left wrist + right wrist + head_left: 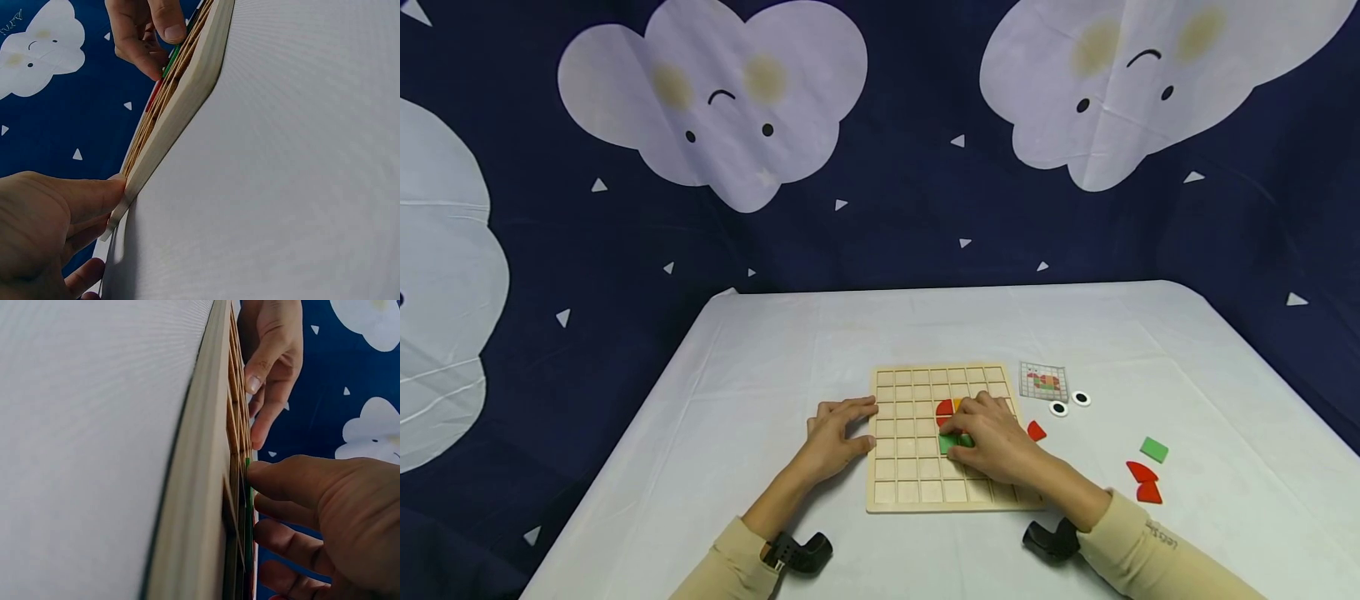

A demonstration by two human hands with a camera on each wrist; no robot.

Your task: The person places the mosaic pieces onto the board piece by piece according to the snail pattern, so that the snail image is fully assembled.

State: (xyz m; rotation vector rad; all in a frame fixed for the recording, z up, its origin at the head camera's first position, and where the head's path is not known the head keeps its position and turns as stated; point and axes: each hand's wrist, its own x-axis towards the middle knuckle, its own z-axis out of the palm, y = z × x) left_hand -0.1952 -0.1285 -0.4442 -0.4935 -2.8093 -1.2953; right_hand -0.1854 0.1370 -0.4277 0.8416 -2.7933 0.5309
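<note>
A wooden grid board (pixel 906 492) lies on the table, with small squares marked out by raised strips. My left hand (pixel 837 435) is at its left side, thumb and fingertips touching the rim, as the left wrist view also shows. Over the middle of the board, my right hand (pixel 996 437) pinches a green square tile (pixel 949 445) between thumb and forefinger at its edges. Red curved pieces (pixel 943 412) sit in squares just beyond the fingertips. Beside them a yellow-orange piece (pixel 957 404) shows, partly hidden by the right hand.
A small pattern card (pixel 1043 382) lies beyond the board's right side, near two round eye pieces (pixel 1058 408). One red piece (pixel 1036 431) is close to the board. Farther right are a green tile (pixel 1154 450) and two red pieces (pixel 1142 472). A cloud-patterned curtain (pixel 910 167) hangs behind.
</note>
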